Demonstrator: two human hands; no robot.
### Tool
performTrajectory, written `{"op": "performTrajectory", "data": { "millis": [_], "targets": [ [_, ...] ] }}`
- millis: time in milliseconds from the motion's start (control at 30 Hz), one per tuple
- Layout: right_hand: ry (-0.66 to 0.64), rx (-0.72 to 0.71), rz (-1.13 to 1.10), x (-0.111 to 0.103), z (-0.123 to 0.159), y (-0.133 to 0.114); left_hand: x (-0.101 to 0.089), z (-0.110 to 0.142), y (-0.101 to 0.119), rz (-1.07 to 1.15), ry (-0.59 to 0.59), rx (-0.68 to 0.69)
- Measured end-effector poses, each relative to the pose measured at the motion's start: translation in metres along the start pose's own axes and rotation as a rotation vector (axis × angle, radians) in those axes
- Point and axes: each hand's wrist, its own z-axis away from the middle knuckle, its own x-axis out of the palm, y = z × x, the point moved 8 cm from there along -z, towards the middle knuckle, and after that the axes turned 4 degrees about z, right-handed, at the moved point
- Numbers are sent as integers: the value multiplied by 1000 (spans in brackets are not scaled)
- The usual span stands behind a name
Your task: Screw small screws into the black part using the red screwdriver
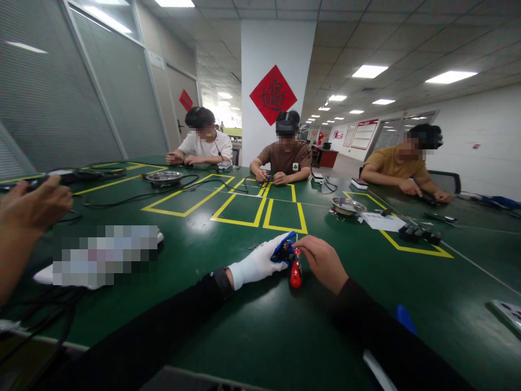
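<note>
My left hand, in a white glove with blue palm and fingertips, is closed around a small black part. My bare right hand reaches in from the right with its fingertips together at that part. Whatever those fingertips pinch is too small to make out. Between the hands is a screwdriver with a red handle toward me and its thin shaft pointing away. Whether it lies on the table or is held by a finger, I cannot tell.
Yellow tape rectangles mark the green table. A metal bowl, white paper and several black parts lie at the right. A blurred white object and cables are left. Three people sit opposite; another person's hand enters left.
</note>
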Motion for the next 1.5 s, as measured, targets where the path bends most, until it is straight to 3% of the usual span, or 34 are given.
{"op": "performTrajectory", "data": {
  "millis": [233,333,500,633,767,933,1033,1300,1433,1500],
  "targets": [
    [-335,-9,12,26,7,11,0,2,0,-94,-11,-28],
    [-368,21,10,26,8,14,1,3,1,-117,-13,-20],
    [-444,-86,29,26,12,5,3,3,10,-187,-11,3],
    [-458,-75,49,24,14,-2,-3,5,15,-190,13,-10],
    [-462,-52,51,21,13,-6,-12,5,5,35,67,-68],
    [-498,-96,30,22,15,-10,-18,-6,-18,644,236,-146],
    [-499,-112,-10,24,18,-12,-21,-10,-27,862,323,-147],
    [-447,-60,-50,22,17,-9,-47,-1,-14,921,513,19],
    [-439,2,-77,19,16,-4,-54,11,-21,957,618,-124],
    [-430,44,-91,18,16,0,-58,16,-21,964,666,-126]
  ]
}}
